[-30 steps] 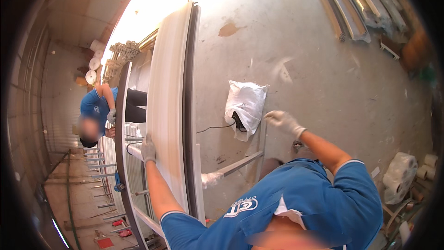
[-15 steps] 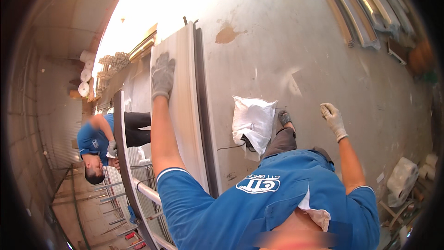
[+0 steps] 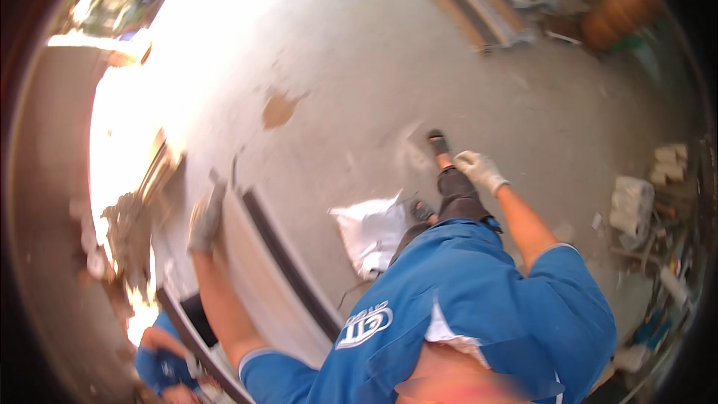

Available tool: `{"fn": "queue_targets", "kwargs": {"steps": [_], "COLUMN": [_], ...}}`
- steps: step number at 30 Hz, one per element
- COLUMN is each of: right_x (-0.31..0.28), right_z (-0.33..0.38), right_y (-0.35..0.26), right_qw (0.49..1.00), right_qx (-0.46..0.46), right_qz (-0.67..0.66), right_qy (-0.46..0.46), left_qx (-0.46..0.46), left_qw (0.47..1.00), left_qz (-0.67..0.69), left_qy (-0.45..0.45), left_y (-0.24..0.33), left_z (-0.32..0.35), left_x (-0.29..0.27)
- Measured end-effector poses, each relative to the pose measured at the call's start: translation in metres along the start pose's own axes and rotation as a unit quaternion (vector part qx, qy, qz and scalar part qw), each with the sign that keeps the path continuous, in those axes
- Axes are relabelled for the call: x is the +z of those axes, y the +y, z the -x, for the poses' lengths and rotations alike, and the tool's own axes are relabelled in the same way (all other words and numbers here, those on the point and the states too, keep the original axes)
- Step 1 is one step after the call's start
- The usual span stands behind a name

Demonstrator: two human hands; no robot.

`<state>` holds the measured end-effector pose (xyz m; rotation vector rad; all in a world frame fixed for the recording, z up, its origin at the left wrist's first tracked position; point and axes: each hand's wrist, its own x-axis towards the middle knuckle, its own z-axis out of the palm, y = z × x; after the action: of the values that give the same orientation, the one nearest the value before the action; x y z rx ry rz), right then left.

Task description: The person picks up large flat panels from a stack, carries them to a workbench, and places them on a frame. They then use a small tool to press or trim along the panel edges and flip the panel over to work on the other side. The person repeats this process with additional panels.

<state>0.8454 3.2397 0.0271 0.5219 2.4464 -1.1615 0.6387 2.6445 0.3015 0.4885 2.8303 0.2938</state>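
Note:
My left hand [image 3: 203, 221], in a grey-and-white work glove, rests near the far end of a long pale panel [image 3: 258, 254]. It is slightly blurred, but its fingers look stretched out along the panel's edge. A dark strip [image 3: 288, 262] runs along the panel's right side. My right hand [image 3: 481, 170], in a pale glove, hangs in the air over the floor beside my leg. Its fingers are together and loosely curled, with nothing seen in them. A white sack [image 3: 372, 232] lies on the floor between the panel and my feet.
At lower left, a co-worker in a blue shirt [image 3: 161, 355] stands behind a dark-edged bar [image 3: 196, 340]. Long profiles [image 3: 464, 0] lie at the far right. Wrapped bundles [image 3: 632, 206] and clutter line the right side. A brown stain [image 3: 280, 110] marks the concrete floor.
My view has swung, so the panel, sack and co-worker appear lower and farther left. My left hand is now nearer the panel's far end. One foot has stepped forward.

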Motion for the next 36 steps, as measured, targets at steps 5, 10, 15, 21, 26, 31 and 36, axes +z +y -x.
{"fn": "queue_targets", "kwargs": {"steps": [5, 10, 15, 21, 26, 31, 36], "right_x": [-0.038, -0.094, -0.176, -0.235, -0.209, -0.119, -0.01], "right_z": [-0.067, -0.12, -0.186, -0.233, -0.195, -0.102, -0.031], "right_y": [0.051, 0.109, 0.092, 0.033, 0.04, 0.089, 0.128], "right_qw": [0.992, 0.939, 0.935, 0.916, 0.85, 0.747, 0.65], "right_qx": [0.114, 0.321, 0.275, 0.208, 0.296, 0.455, 0.565], "right_qz": [-0.044, -0.124, -0.208, -0.274, -0.333, -0.392, -0.432], "right_qy": [-0.019, 0.007, 0.086, 0.206, 0.281, 0.283, 0.268], "left_qx": [0.263, -0.205, -0.326, -0.217, -0.25, -0.189, -0.118], "left_qw": [0.909, 0.905, 0.857, 0.894, 0.83, 0.794, 0.867], "left_qz": [-0.322, -0.027, 0.215, 0.338, 0.345, 0.267, 0.174], "left_qy": [0.038, -0.372, -0.336, -0.197, -0.361, -0.512, -0.451], "left_y": [-0.04, -0.007, 0.023, 0.047, 0.103, 0.172, 0.275], "left_z": [0.027, -0.031, -0.16, -0.354, -0.452, -0.536, -0.654], "left_x": [-0.001, -0.041, -0.045, 0.083, 0.211, 0.251, 0.26]}}
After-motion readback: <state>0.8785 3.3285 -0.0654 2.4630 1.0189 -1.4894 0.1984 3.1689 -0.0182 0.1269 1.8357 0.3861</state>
